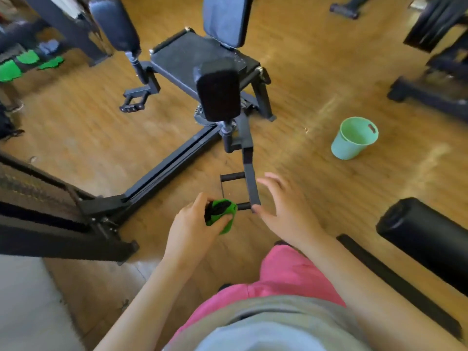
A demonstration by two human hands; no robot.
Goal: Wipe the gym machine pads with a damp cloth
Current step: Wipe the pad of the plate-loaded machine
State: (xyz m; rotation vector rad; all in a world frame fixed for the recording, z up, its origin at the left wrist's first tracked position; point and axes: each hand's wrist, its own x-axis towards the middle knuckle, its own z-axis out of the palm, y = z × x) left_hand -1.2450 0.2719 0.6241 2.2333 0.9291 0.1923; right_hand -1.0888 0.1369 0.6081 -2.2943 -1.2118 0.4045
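My left hand (195, 225) grips a bunched green cloth (224, 215) low in the middle of the view, just left of the machine's lower foot peg (243, 206). My right hand (283, 206) hovers open with fingers spread beside the black footrest bar (250, 183), holding nothing. Beyond them stands the black gym machine: a near leg pad (218, 91), a seat pad (187, 55), a back pad (226, 17) and a left leg pad (115, 22).
A teal bucket (354, 138) stands on the wooden floor to the right. A black roller pad (425, 236) sits at the right edge. The machine's base rail (172, 165) and dark frame (50, 211) fill the left. Other equipment lines the far right.
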